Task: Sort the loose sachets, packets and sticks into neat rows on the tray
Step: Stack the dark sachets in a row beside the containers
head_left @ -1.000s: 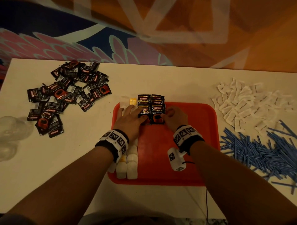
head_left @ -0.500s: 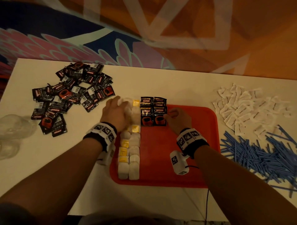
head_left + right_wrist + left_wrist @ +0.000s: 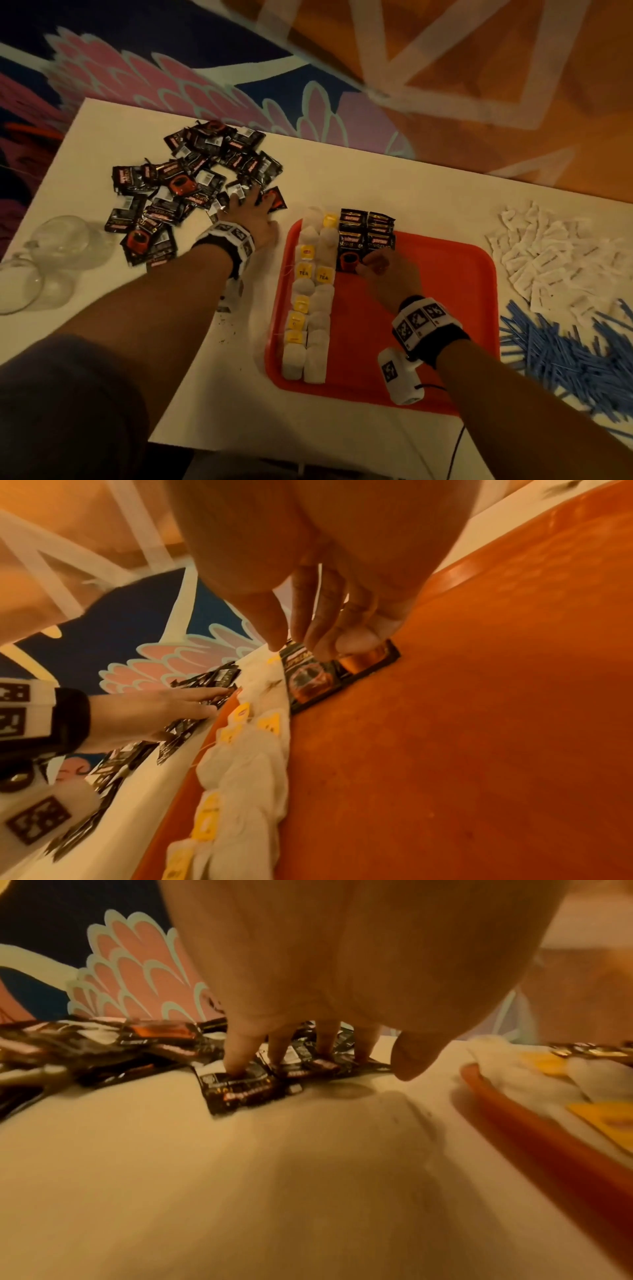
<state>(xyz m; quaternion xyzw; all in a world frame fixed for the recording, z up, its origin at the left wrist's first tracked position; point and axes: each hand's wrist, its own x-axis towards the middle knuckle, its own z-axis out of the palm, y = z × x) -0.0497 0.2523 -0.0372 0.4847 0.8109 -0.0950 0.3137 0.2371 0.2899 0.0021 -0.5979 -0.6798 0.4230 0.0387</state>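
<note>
On the near half of the white table [image 3: 102,308], a red tray [image 3: 394,342] is seen lying right of centre. Along its left side, two columns of white tea bags [image 3: 317,339] with yellow tags are laid from the near rim to the far rim, the farthest bags overlapping that rim. To the right of the tray, blue sticks [image 3: 565,349] are heaped loose on the table, near the right edge.

Farther in on the tray, just right of the tea bags, black coffee sachets [image 3: 366,236] are set in two short overlapping columns reaching the far rim. The right hand [image 3: 387,277] is placed over the nearest sachets of these columns. In the right wrist view its fingertips [image 3: 356,639] are pressed down on the near right sachet, fingers bent and close together; nothing is seen lifted or enclosed.

Beyond the blue sticks, white sachets [image 3: 555,260] are scattered on the table at the right.

To the left of the tray, two clear glass cups [image 3: 51,260] are seen at the table's left edge. Beyond them a loose pile of black sachets [image 3: 178,192] is spread toward the far left. The left hand [image 3: 251,214] is laid at the right edge of this pile. In the left wrist view its fingers [image 3: 240,1053] are extended downward and spread, the tips resting on sachets; the thumb is held clear above the table. No sachet is gripped.
</note>
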